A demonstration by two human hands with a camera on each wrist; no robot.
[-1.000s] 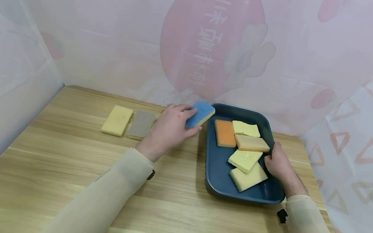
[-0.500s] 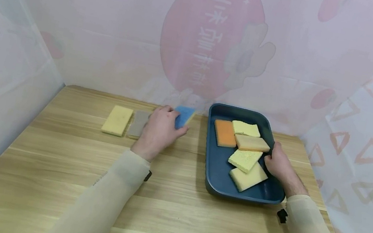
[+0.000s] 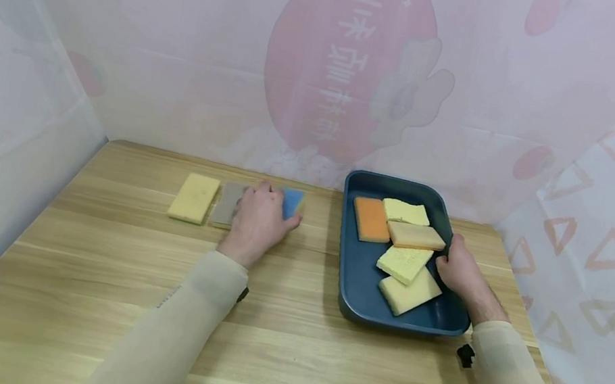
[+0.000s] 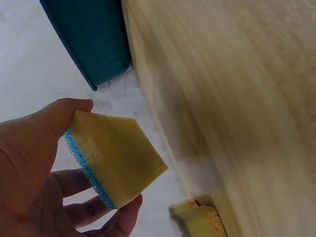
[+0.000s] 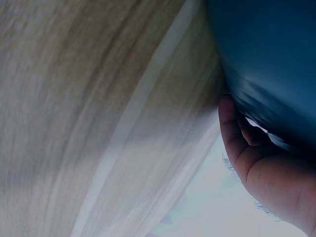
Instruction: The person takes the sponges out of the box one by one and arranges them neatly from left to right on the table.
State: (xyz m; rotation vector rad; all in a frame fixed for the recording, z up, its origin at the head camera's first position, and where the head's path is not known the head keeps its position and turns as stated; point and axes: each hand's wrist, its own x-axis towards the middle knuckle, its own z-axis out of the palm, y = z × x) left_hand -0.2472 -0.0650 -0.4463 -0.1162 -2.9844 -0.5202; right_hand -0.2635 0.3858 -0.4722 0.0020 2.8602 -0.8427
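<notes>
My left hand (image 3: 260, 221) holds a sponge (image 3: 292, 202) with a blue scouring side and a yellow foam side (image 4: 116, 155), low over the table beside a grey-topped sponge (image 3: 227, 204). In the left wrist view the thumb and fingers pinch it by its edges. At right, my right hand (image 3: 462, 271) grips the side of a dark blue tub (image 3: 353, 289); its fingers are partly hidden behind the wall. Inside the tub lie several sponges: an orange one (image 3: 371, 220), a tan one (image 3: 416, 236) and pale yellow ones (image 3: 404, 264), some overlapping.
A yellow sponge (image 3: 194, 198) lies left of the grey-topped one on the wooden table (image 3: 278, 358). Printed fabric walls (image 3: 200, 63) close off the back and both sides. The tub stands near the back edge.
My left hand has moved left and down with the blue and yellow sponge, away from the tub toward the grey-topped sponge. My right hand keeps its hold on the tub.
</notes>
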